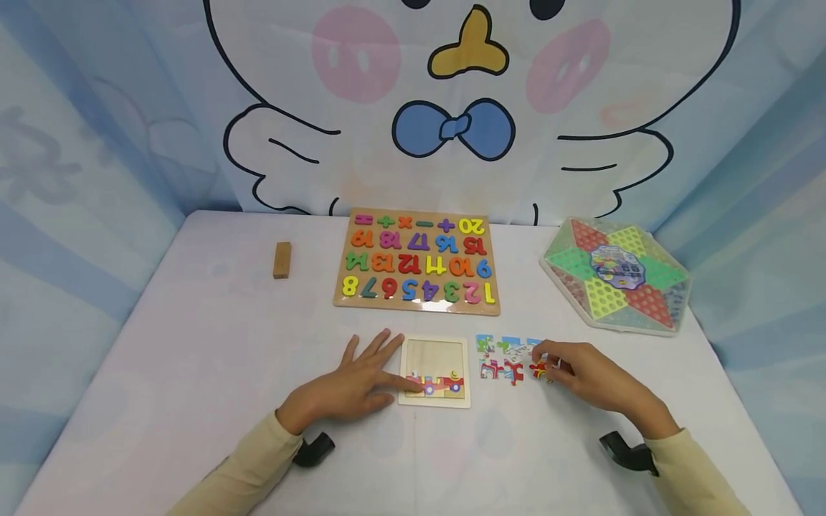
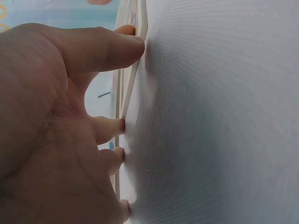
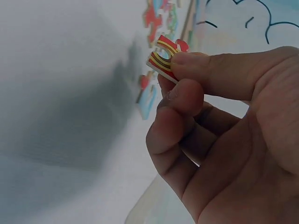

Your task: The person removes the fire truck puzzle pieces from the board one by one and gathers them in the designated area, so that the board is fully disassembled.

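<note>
With its fingers spread, my left hand (image 1: 348, 387) rests at the left side of a wooden puzzle tray (image 1: 435, 403). One fingertip lies on the fitted vehicle-picture pieces (image 1: 442, 387) along the tray's near side. In the left wrist view the thumb (image 2: 107, 49) is by the tray's edge. My right hand (image 1: 590, 376) pinches a red-and-yellow puzzle piece (image 3: 166, 58) between thumb and fingers, to the right of the tray. Loose puzzle pieces (image 1: 492, 369) lie between the tray and that hand; some are partly hidden by its fingers.
Behind the tray lies a board of coloured numbers (image 1: 416, 312). A hexagonal star-patterned game box (image 1: 616, 269) is at the back right, and a small wooden block (image 1: 282, 260) at the back left. A cartoon curtain (image 1: 452, 186) hangs behind the white table (image 1: 213, 322).
</note>
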Available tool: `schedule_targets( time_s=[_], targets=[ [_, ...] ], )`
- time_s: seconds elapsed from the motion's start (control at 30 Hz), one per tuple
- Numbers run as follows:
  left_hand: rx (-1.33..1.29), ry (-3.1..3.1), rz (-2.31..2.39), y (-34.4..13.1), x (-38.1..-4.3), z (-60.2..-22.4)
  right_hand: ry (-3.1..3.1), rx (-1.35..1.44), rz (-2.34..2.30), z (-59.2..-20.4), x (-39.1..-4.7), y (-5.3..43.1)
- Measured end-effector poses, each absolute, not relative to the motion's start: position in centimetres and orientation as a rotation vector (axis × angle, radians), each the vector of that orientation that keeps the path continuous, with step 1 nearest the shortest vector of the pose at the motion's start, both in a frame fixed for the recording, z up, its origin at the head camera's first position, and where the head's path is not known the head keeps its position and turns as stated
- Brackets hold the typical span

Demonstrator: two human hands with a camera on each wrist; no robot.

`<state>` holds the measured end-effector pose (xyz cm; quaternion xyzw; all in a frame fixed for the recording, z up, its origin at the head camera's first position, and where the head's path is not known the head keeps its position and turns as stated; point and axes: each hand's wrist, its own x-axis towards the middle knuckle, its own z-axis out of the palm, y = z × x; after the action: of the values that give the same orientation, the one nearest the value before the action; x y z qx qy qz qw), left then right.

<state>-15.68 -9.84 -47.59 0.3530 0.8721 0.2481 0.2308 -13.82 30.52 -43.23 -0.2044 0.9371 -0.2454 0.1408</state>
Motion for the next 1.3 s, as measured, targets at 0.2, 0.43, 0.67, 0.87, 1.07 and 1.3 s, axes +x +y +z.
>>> schedule_targets(
  time_s=[0.2,0.43,0.67,0.87,1.07,1.3],
  targets=[
    [0.978,2.397,0.688,-9.9,-15.7,-47.8,2.7,-0.604,-0.683,-44.0,-13.7,30.6],
    [0.969,2.4,0.683,-9.8,-15.8,-47.8,2.785,-0.652,-0.658,-44.8,-13.6,30.2],
    [0.963,2.406,0.678,-9.7,-15.8,-47.8,2.892,-0.693,-0.545,-45.3,-13.3,29.7],
    [0.965,2.404,0.673,-9.7,-15.8,-47.9,2.918,-0.643,-0.492,-45.5,-13.1,29.5],
    [0.955,2.405,0.669,-9.7,-15.8,-47.9,2.952,-0.611,-0.443,-45.7,-13.0,29.3],
    [0.97,2.408,0.675,-9.7,-15.7,-47.7,2.986,-0.554,-0.406,-45.9,-12.6,29.1]
  ],
)
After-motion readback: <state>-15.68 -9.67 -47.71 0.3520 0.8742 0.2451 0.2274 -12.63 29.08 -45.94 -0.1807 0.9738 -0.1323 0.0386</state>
